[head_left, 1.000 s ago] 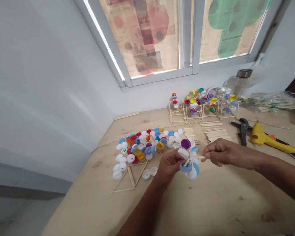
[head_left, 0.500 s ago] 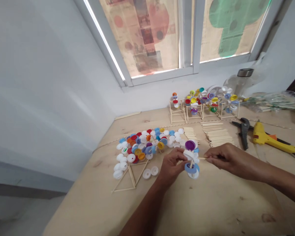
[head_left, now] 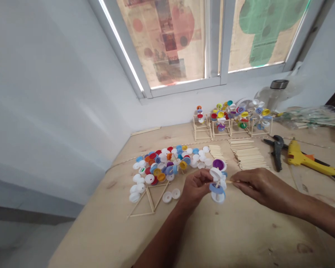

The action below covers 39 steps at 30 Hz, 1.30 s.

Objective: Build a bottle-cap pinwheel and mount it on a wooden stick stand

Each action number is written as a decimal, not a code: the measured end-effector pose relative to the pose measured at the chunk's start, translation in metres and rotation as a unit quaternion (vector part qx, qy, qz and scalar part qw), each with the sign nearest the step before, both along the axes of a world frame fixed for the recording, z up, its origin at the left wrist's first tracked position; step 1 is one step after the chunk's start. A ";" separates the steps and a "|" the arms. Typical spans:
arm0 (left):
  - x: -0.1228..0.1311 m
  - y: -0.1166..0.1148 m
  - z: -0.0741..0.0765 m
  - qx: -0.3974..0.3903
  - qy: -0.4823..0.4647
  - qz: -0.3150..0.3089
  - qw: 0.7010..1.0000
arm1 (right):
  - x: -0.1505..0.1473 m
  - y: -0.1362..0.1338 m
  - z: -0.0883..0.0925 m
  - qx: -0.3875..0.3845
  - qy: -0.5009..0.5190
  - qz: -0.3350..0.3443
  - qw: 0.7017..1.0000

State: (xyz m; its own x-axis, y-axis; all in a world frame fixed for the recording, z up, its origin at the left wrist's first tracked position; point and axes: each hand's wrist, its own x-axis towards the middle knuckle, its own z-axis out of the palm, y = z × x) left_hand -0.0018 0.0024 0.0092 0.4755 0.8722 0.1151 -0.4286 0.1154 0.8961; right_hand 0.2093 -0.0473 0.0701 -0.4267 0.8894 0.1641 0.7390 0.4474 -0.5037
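Note:
A small wheel of bottle caps (head_left: pixel 218 181), purple, white and blue caps on thin wooden sticks, is held just above the wooden table (head_left: pixel 240 230). My left hand (head_left: pixel 194 188) pinches its left side, fingers closed. My right hand (head_left: pixel 257 184) is closed on the stick end that pokes out of the wheel's right side. Behind the hands lies a spread of loose coloured caps (head_left: pixel 167 163).
A triangle of sticks (head_left: pixel 147 203) lies left of my hands, two white caps (head_left: pixel 171 195) beside it. Rows of sticks (head_left: pixel 248 154), black pliers (head_left: pixel 276 147) and a yellow glue gun (head_left: pixel 307 160) lie to the right. Several finished cap wheels on stick frames (head_left: pixel 231 119) stand under the window.
Both hands and the cap wheel have sunk a little toward the table. The wheel has turned, and the purple cap now sits at its top.

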 end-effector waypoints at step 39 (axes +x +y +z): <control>-0.006 0.000 0.001 0.019 0.048 -0.029 0.998 | 0.001 -0.001 -0.014 -0.322 0.170 -0.057 0.929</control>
